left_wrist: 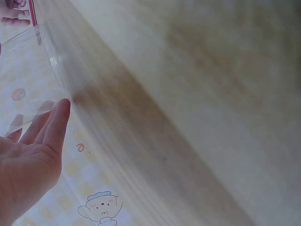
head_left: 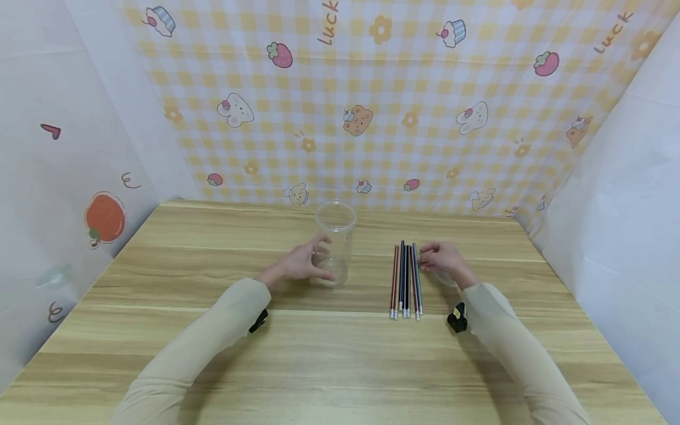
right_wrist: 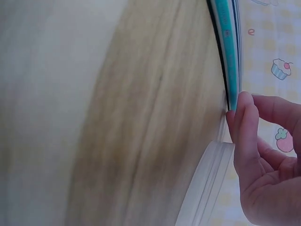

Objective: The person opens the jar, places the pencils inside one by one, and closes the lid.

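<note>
A tall clear plastic cup (head_left: 342, 260) stands upright on the table. My left hand (head_left: 303, 261) is at its left side, thumb low at the near side and fingers spread toward the far side. In the left wrist view that left hand (left_wrist: 33, 150) has fairly straight fingers, some overlapping the clear wall. Several pencils (head_left: 406, 283) lie side by side, white erasers toward me. My right hand (head_left: 443, 258) is at their right, fingertips close to the teal pencil (right_wrist: 228, 52). A clear round lid (head_left: 447, 280) lies partly hidden under that hand.
The wood-grain table (head_left: 329, 366) ends at a yellow checked cloth (head_left: 329, 141) behind. White sheets (head_left: 627, 195) hang at both sides. A black wrist device (head_left: 458, 317) is worn on my right wrist, another (head_left: 259, 321) on the left.
</note>
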The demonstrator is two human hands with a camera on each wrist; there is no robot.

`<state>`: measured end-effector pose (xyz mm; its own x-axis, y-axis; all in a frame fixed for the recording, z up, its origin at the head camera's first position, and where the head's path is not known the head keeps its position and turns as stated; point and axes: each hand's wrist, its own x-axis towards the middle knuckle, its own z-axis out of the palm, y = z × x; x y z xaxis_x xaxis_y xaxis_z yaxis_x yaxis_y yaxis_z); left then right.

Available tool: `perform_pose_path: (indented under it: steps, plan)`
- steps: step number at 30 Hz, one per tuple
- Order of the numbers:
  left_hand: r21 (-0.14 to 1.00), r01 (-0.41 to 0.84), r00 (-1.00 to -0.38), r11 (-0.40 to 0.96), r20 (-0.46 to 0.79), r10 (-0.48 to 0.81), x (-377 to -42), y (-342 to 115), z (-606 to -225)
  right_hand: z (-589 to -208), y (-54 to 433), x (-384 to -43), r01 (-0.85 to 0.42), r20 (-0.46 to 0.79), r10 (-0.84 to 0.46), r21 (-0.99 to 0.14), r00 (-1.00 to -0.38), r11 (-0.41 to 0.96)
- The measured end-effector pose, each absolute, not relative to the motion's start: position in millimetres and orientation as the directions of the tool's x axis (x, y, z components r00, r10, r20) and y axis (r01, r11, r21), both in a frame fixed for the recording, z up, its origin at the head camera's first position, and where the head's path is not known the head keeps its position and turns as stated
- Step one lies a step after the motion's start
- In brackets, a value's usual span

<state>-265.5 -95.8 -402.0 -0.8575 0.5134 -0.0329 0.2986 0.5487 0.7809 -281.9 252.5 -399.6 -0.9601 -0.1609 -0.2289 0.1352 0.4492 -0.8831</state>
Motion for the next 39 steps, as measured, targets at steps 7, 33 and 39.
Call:
perform_pose_path:
  steps: [7,33,39]
  plan:
    - [0.787,0.293,-0.858,0.543,-0.034,0.512,-265,-96,-403,-400,246,-283,0.147,-0.23,-0.096,-0.837,-0.968,0.526]
    - [0.785,0.29,-0.86,0.548,-0.038,0.509,-264,-95,-401,-399,230,-299,0.099,-0.212,-0.046,-0.621,-0.976,0.777]
    - [0.775,0.295,-0.865,0.559,-0.032,0.501,-265,-95,-403,-400,228,-302,0.078,-0.211,-0.054,-0.572,-0.976,0.817]
